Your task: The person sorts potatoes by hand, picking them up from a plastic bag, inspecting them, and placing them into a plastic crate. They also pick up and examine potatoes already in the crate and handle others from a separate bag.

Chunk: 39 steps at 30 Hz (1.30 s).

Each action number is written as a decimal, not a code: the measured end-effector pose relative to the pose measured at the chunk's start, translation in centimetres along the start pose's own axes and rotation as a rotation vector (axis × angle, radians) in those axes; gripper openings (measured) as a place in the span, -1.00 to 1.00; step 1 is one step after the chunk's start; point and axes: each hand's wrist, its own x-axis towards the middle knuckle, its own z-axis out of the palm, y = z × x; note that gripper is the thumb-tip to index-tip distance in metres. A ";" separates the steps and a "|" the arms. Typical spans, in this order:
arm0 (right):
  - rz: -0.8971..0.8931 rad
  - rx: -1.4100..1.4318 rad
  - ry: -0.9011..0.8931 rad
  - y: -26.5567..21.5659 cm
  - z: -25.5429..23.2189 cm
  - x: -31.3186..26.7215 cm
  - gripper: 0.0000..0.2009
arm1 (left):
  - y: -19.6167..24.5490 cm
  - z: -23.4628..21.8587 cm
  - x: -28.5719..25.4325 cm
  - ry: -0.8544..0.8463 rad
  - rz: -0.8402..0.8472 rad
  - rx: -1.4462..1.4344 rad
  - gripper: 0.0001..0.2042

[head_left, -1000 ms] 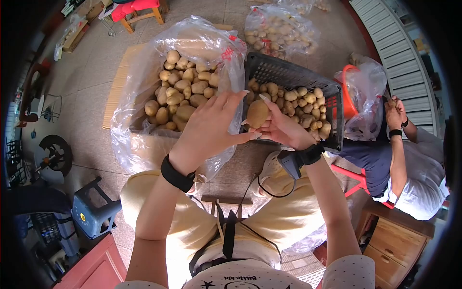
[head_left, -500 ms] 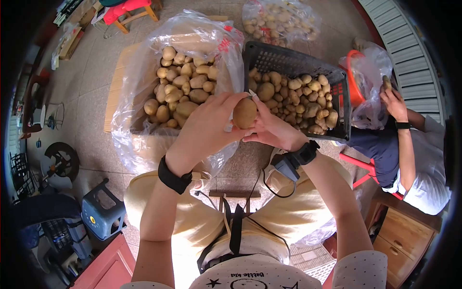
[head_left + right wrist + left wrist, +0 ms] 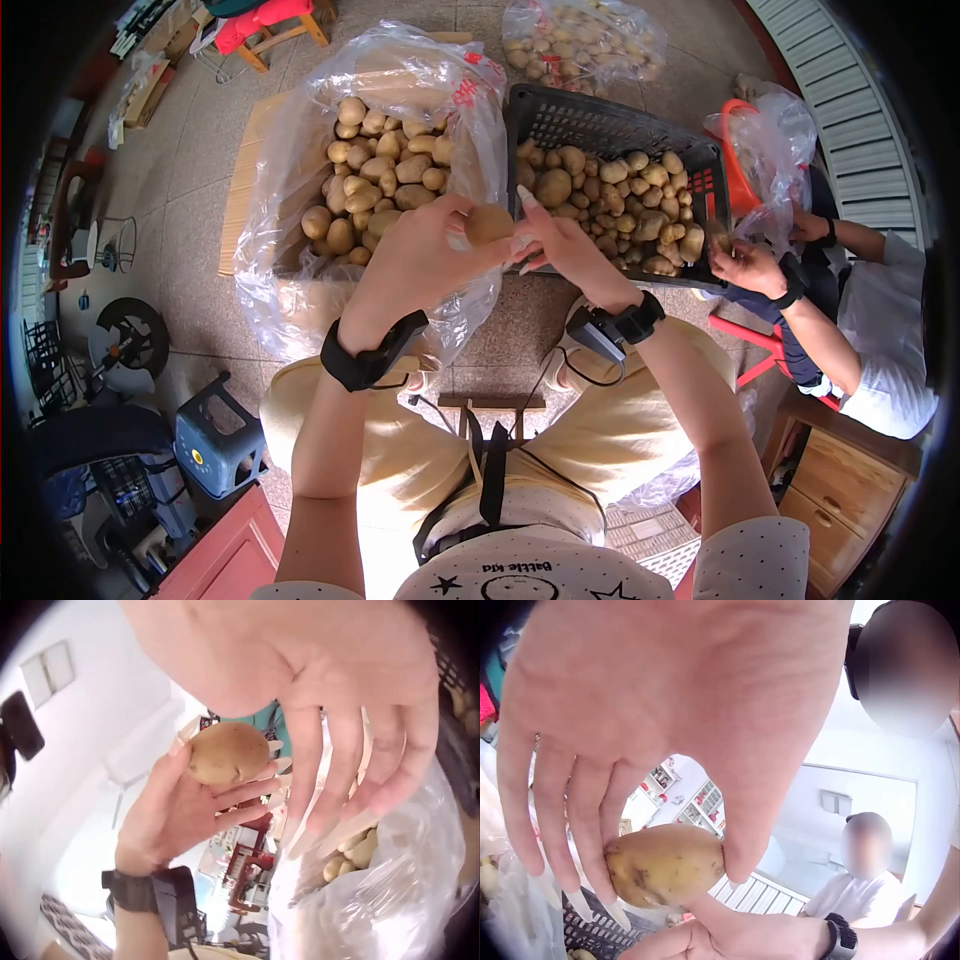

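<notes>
Two people are at the site: a near person (image 3: 385,440) in pale trousers and a second person (image 3: 885,340) in a white shirt on the right, beside a red stool (image 3: 752,342). On the left at centre stands a carton (image 3: 315,302) with a clear plastic liner (image 3: 262,230) spilling over its sides; loose potatoes (image 3: 385,175) lie inside. Just right of it is a black crate (image 3: 585,125), also containing potatoes. A cabinet (image 3: 840,490) with wooden drawers stands near right. On the far side, behind the crate, a clear bag (image 3: 585,45) of potatoes rests on the floor. A blue stool (image 3: 215,470) is near left. An orange tub (image 3: 737,175), partly covered by plastic (image 3: 790,140), sits right of the crate. The near person's left hand (image 3: 428,245) pinches one potato (image 3: 667,864) by its ends, thumb on one side and fingers on the other. The right hand (image 3: 572,252) is just beside it on the right, fingers extended and grasping nothing; whether it touches the potato cannot be told. The potato is held at the near side of the containers, about where carton and crate meet. Dark marks show on its skin in the left wrist view.
</notes>
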 end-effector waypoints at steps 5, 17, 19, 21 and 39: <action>-0.241 0.153 0.075 -1.0 -1.2 -0.1 -0.43 | 0.4 -0.4 0.3 -0.225 -0.209 -0.213 -0.50; -0.548 -0.081 0.077 -0.8 0.3 -0.8 -0.35 | 1.1 -0.5 0.3 -0.214 -0.288 -0.421 -0.26; -0.577 -0.097 0.103 -0.4 0.5 -0.7 -0.37 | 0.8 -0.3 0.5 -0.219 -0.286 -0.404 -0.26; -0.606 -0.113 0.129 -0.4 0.6 -0.8 -0.38 | 0.9 -0.2 0.4 -0.222 -0.283 -0.387 -0.27; 0.022 0.597 -0.040 -1.2 0.0 -1.1 -0.53 | 0.8 0.4 0.1 0.193 0.068 0.178 -0.47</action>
